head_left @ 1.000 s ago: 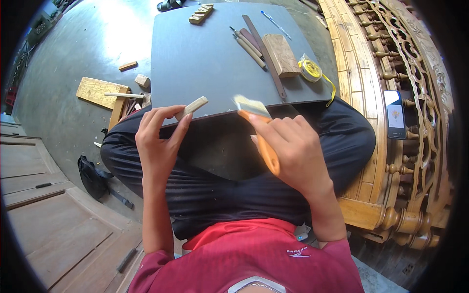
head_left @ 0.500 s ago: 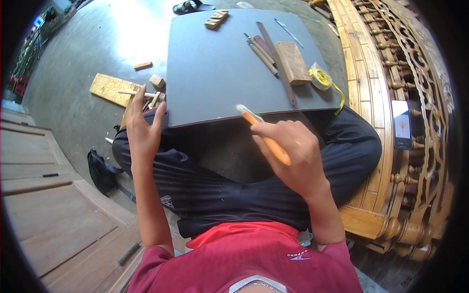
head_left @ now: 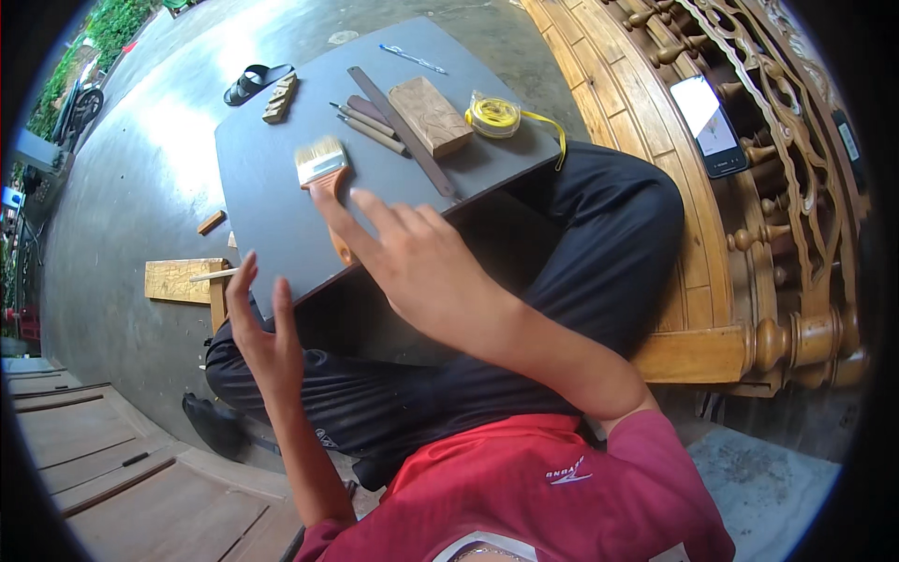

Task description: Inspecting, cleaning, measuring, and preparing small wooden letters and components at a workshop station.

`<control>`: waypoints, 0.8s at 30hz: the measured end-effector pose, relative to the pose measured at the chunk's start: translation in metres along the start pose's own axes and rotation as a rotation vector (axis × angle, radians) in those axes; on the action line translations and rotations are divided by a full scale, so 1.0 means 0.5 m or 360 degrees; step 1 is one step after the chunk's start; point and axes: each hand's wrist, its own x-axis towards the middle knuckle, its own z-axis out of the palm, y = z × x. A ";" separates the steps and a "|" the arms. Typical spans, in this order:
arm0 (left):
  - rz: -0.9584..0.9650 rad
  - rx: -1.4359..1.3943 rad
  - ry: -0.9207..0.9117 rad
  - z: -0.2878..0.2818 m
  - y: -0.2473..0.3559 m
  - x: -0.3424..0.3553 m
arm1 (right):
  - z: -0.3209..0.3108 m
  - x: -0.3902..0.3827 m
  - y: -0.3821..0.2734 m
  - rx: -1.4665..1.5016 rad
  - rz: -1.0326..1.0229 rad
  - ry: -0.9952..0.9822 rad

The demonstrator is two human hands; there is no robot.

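My right hand (head_left: 426, 262) reaches over the near left part of the grey board (head_left: 272, 211), its fingers closed on a flat paintbrush (head_left: 323, 167). The brush has pale bristles, a metal band and an orange handle; its bristles point away from me, slightly blurred. Part of the handle is hidden behind my fingers. My left hand (head_left: 267, 337) is raised beside the board's left corner, fingers apart and holding nothing. Farther up the board lie a wooden block (head_left: 431, 117), a long dark flat strip (head_left: 403, 131), several slim carving tools (head_left: 373, 133) and a small carved wood piece (head_left: 280, 98).
A yellow tape measure (head_left: 493, 114) and a blue pen (head_left: 412, 58) rest on the board. Beside it on the right is a wooden bench (head_left: 609, 84) with a phone (head_left: 709, 126). Left on the floor lie a wooden plank (head_left: 178, 280) and a small stick (head_left: 212, 222); a sandal (head_left: 255, 82) is beyond.
My right hand has moved left and forward with the paintbrush, now over the board. My left hand stays open at the left. The view has turned, showing the board slanted.
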 end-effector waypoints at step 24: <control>0.0777 0.0722 -0.1504 -0.250 -0.172 -0.202 | -0.166 -0.563 0.051 -0.0510 0.0291 -0.0672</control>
